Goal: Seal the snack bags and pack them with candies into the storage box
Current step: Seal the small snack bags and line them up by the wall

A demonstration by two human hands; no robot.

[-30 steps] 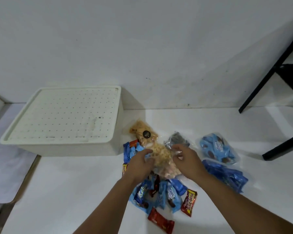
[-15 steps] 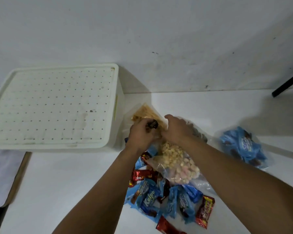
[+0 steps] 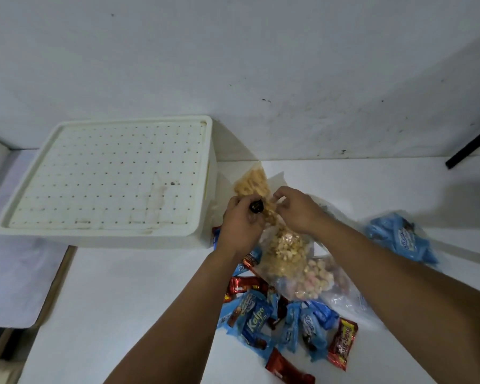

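My left hand (image 3: 240,224) and my right hand (image 3: 295,209) pinch the top edge of a clear snack bag (image 3: 288,261) filled with pale puffed pieces, holding it above the candy pile. Behind the hands lies a second clear bag of yellow chips (image 3: 251,184) with a black round sticker. Blue and red wrapped candies (image 3: 277,317) are scattered on the white table under the bag. A clear bag of blue candies (image 3: 399,239) lies to the right. The white storage box (image 3: 108,178), with its dotted lid on, stands at the left.
A white wall rises right behind the table (image 3: 122,314). A black chair leg (image 3: 471,145) slants at the far right. The table's left edge drops off beside a pale mat (image 3: 14,273) on the floor.
Both hands rose from the pile with the puffed-snack bag and moved to its top edge. The bag now hangs below my fingers. The view shifted left.
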